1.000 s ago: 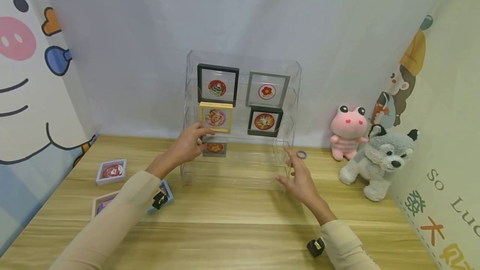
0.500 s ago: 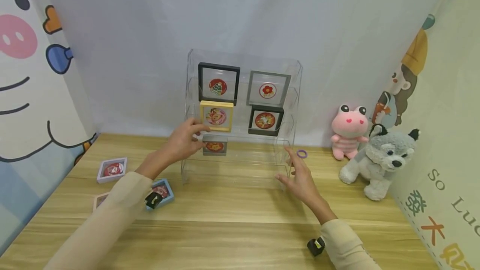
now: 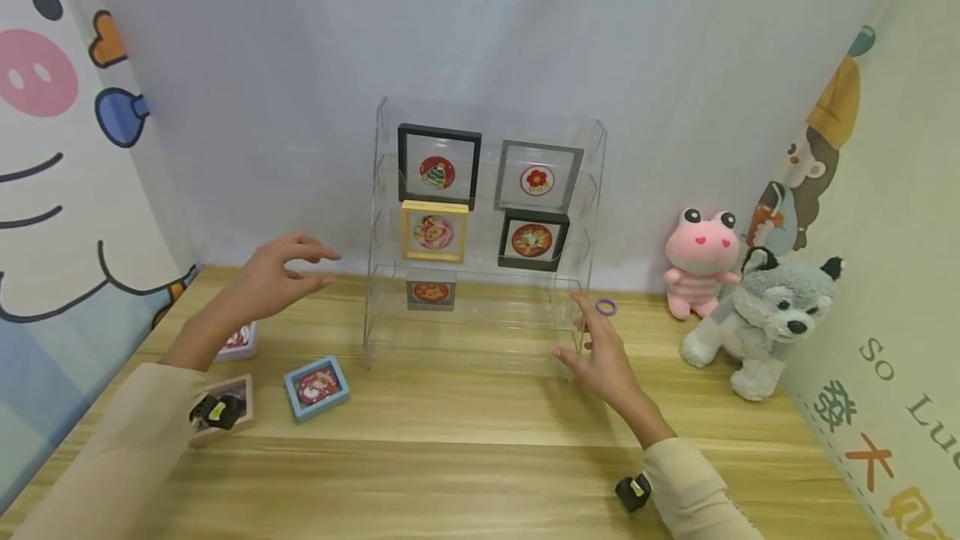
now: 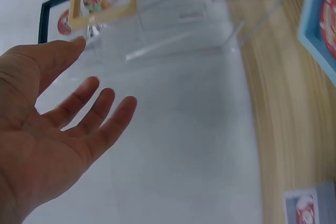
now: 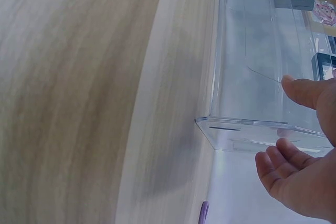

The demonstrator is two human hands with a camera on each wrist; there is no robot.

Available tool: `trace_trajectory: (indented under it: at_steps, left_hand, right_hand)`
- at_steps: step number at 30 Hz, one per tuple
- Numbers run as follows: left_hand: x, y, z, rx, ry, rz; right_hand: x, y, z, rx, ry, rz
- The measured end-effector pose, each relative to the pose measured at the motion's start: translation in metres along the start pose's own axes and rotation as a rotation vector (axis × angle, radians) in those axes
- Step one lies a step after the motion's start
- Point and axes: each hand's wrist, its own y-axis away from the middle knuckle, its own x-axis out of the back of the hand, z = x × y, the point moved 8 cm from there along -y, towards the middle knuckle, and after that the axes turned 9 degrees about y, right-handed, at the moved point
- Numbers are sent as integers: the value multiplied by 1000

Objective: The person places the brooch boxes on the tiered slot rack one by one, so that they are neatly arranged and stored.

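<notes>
A clear acrylic display rack (image 3: 510, 340) with stepped tiers stands against the back wall. On it are a black frame (image 3: 439, 129), a grey frame (image 3: 540, 146), a yellow frame (image 3: 434, 207), a dark frame (image 3: 534, 216) and a small grey frame (image 3: 431, 304) on a lower tier. My left hand (image 3: 273, 282) hovers left of the rack, holding nothing, its fingers apart and loosely bent. At the rack's right side is my right hand (image 3: 603, 369); in the right wrist view its thumb lies before the rack and its relaxed fingertips (image 5: 284, 144) meet the outer side panel.
On the wooden table at left lie a light blue frame (image 3: 316, 388), a beige frame (image 3: 246, 407) and a lavender frame (image 3: 238, 343), the latter two partly hidden by my left arm. A purple ring (image 3: 606, 307), a pink plush frog (image 3: 701, 261) and a grey plush husky (image 3: 765, 323) are at right.
My left hand has left the small grey frame on the lower tier and moved left, away from the rack. The light blue frame is now uncovered. My right hand has stayed in place.
</notes>
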Motion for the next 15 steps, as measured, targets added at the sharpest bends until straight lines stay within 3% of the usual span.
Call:
trace_trajectory:
  at_steps: [7,15]
  left_hand:
    - [10,33,-29,66,-75,-131]
    - [5,67,-54,1,-125,-250]
  right_hand:
    - [0,-1,0,8,3,10]
    - [1,-1,-2,16,6,17]
